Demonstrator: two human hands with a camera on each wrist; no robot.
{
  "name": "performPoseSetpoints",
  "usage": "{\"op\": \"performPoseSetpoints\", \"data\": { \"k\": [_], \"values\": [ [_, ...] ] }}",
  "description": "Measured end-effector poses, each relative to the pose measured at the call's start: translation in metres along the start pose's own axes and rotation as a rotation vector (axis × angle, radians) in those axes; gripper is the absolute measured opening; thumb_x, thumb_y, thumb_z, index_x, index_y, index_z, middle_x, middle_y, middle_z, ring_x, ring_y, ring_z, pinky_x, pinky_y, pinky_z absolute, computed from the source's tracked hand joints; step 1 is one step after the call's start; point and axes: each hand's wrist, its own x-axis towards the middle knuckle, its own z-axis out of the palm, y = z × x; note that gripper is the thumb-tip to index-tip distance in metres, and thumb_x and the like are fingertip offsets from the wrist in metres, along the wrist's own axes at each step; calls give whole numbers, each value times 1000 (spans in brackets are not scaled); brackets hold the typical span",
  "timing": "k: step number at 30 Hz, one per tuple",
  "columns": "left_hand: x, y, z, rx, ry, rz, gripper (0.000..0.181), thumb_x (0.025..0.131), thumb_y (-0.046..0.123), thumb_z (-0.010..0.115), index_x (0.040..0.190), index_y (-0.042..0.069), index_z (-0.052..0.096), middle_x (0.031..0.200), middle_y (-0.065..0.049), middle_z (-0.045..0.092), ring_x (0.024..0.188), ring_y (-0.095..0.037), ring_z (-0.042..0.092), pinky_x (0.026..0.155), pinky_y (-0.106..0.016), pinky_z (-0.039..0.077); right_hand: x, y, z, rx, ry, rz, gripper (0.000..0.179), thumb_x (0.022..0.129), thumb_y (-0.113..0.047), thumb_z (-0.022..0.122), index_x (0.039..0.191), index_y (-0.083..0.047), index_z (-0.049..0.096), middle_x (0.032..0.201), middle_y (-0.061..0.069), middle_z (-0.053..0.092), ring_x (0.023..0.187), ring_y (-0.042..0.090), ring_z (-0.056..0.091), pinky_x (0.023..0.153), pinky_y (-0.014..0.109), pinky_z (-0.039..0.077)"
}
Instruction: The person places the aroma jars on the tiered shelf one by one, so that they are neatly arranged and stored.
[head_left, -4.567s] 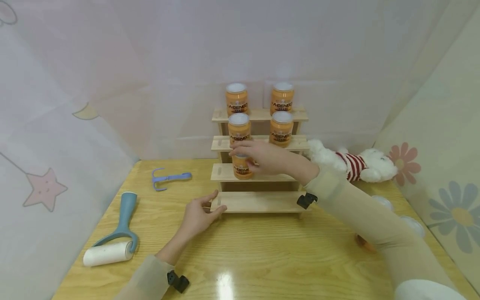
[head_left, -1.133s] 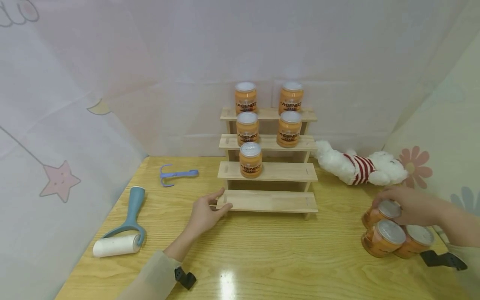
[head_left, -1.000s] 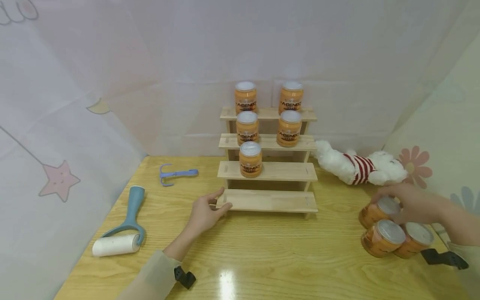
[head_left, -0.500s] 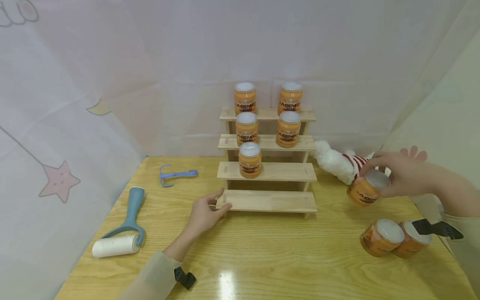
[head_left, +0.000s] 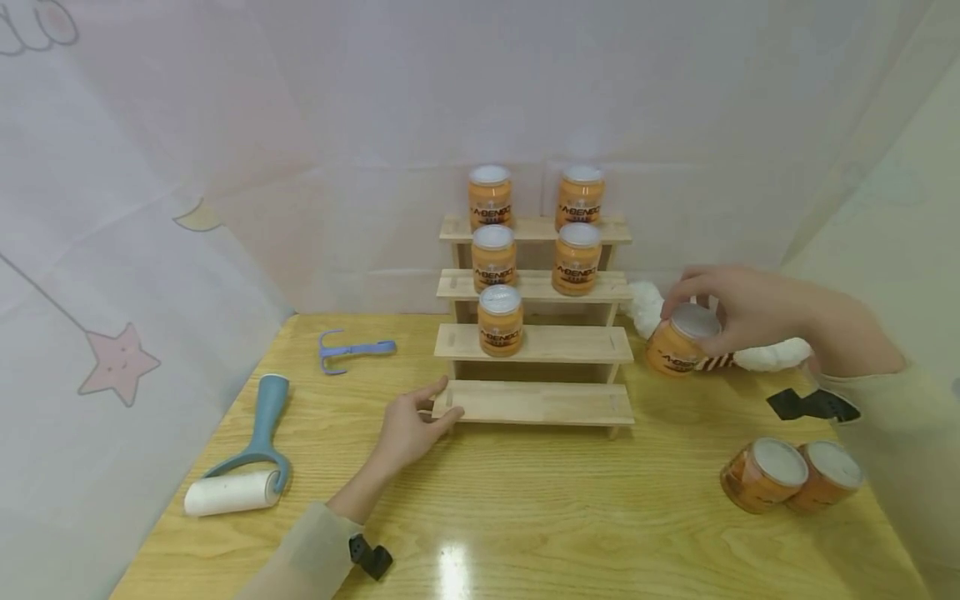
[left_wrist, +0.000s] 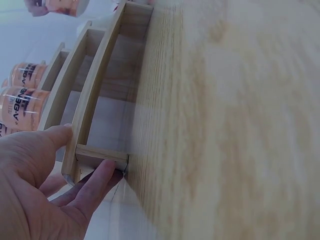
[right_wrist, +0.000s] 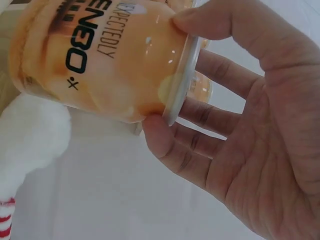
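Ok, R hand grip is clamped on an orange jar: thumb + fingertips round the upper end by the lid, jar slightly tilted, held off the counter, just R of the rack. L hand grip is clamped on the rack's L end, bottom tier; L wrist view has thumb on board edge, fingers at the end support. Rack = wood, 4 tiers, w/ 5 more jars upright: 2 on top, 2 next down, 1 on L half of 3rd. Behind R hand + held jar: white plush w/ red stripes, partly hidden. Nearer the front on R, 2 other jars side by side on counter, can't tell if touching. L of rack: blue hook lying flat, then paint roller closer in, white roll, blue-gray handle.
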Motion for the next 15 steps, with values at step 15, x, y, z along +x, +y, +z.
{"op": "performPoseSetpoints", "data": {
  "k": [15],
  "values": [
    [1, -1, 2, 3, 17, 13, 63, 94, 29, 85, 150, 11, 61, 149, -13, 65, 103, -27, 78, 67, -21, 61, 63, -15, 9, -37, 87, -153, 38, 78, -12, 81, 114, -24, 75, 107, -4, 60, 82, 13, 53, 66, 26, 50]
  ]
}}
